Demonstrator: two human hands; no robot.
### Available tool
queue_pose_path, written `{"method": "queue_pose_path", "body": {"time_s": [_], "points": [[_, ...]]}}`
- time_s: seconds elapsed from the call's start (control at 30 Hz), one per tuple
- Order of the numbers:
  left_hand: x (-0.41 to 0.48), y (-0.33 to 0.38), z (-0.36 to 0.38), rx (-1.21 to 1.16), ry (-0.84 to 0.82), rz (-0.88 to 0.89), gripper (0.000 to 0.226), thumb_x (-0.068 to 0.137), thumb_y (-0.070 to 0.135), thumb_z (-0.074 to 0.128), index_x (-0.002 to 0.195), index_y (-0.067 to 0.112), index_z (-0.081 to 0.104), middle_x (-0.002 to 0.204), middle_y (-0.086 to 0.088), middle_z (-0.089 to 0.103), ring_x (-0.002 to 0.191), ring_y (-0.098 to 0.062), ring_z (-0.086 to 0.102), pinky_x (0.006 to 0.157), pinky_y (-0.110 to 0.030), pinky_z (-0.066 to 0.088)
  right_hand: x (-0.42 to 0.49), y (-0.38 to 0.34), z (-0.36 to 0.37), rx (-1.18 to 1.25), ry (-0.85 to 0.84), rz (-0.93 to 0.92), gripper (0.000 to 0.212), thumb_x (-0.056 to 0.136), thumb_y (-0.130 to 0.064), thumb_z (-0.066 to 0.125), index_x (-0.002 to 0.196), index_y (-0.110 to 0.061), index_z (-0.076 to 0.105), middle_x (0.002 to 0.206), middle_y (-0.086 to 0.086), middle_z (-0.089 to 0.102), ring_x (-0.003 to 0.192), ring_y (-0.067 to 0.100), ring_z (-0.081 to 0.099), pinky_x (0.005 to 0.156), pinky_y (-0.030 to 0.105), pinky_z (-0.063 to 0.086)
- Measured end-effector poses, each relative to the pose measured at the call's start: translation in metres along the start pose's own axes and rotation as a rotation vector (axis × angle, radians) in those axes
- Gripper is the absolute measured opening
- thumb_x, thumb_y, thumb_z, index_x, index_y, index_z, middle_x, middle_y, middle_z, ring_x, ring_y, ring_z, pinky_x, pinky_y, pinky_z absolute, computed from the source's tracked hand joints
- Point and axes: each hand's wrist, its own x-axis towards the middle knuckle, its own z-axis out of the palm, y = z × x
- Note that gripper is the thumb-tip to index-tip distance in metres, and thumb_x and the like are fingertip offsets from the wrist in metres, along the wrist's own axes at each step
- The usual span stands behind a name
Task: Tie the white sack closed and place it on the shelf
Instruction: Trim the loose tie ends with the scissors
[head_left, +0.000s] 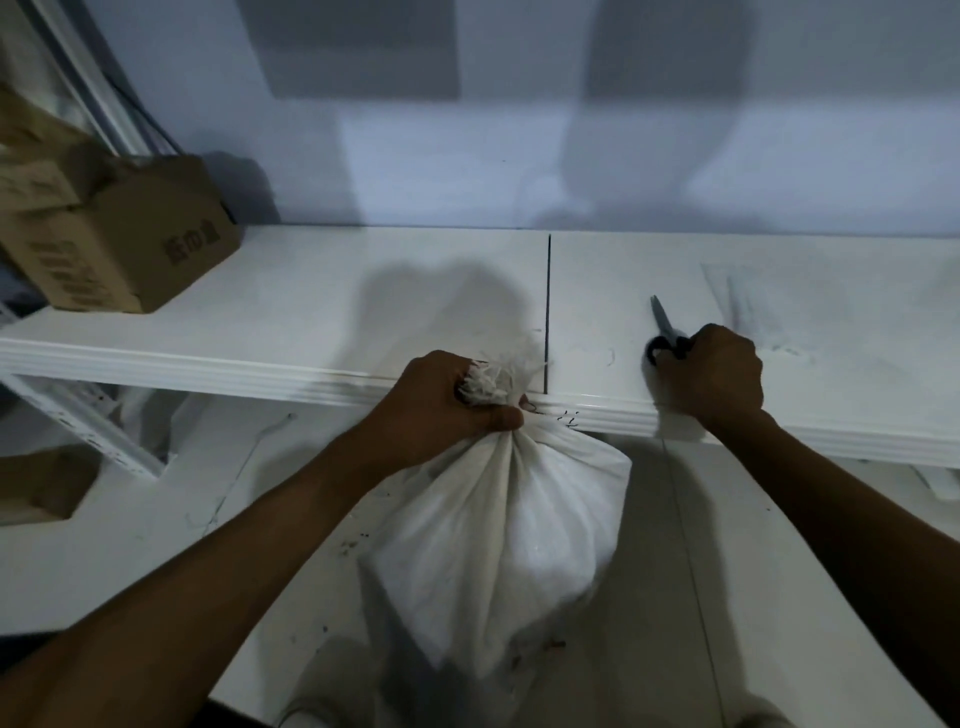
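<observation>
— What is the left hand (447, 400) doing?
— It is fisted tight around the gathered neck of the white sack (498, 540), thumb pressed across the front. Frayed white fibres of the sack's mouth stick up out of the fist.

— And the right hand (711, 374)?
— It is closed over the dark handles of a pair of scissors (667, 332) that lie on the shelf (311, 312). The blades point away from the person, flat on the white surface.

— Where is the sack itself?
— It hangs below the left fist, just in front of the shelf's front edge, its bulging body over the pale floor (727, 597). Its neck sits level with that edge; I see no tie around it.

— Anything else on the shelf?
— A brown cardboard box (130, 239) stands at the far left, well apart from both hands. A thin dark seam runs across the shelf between the hands.
</observation>
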Motion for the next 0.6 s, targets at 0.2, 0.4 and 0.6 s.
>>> {"method": "queue_pose_path", "body": {"time_s": [0.2, 0.4, 0.6], "points": [[-0.004, 0.006, -0.001, 0.015, -0.017, 0.002, 0.026, 0.071, 0.031, 0.085, 0.095, 0.022, 0.08, 0.094, 0.004, 0.078, 0.095, -0.001, 0.07, 0.091, -0.035, 0.054, 0.001, -0.011, -0.014, -0.176, -0.136, -0.1, 0.035, 0.086, -0.038, 0.065, 0.079, -0.006, 0.053, 0.087, 0.02, 0.064, 0.09, 0.041, 0.066, 0.065, 0.033, 0.043], [-0.002, 0.012, 0.001, -0.005, 0.001, -0.008, 0.059, 0.056, 0.06, 0.077, 0.091, 0.012, 0.078, 0.088, -0.006, 0.078, 0.093, -0.016, 0.073, 0.083, -0.045, 0.057, -0.023, -0.046, -0.02, -0.521, -0.352, -0.423, 0.04, 0.096, -0.039, 0.052, 0.109, -0.003, 0.062, 0.112, 0.018, 0.064, 0.102, 0.037, 0.064, 0.075, 0.034, 0.046], [-0.006, 0.015, -0.002, -0.042, 0.025, -0.006, 0.064, 0.053, 0.06, 0.075, 0.089, 0.007, 0.077, 0.085, -0.01, 0.077, 0.086, -0.022, 0.074, 0.076, -0.048, 0.057, -0.064, -0.053, -0.014, -0.647, -0.247, -0.68, 0.027, 0.102, -0.02, 0.039, 0.117, -0.001, 0.051, 0.113, 0.014, 0.058, 0.097, 0.032, 0.065, 0.062, 0.031, 0.037]]}}
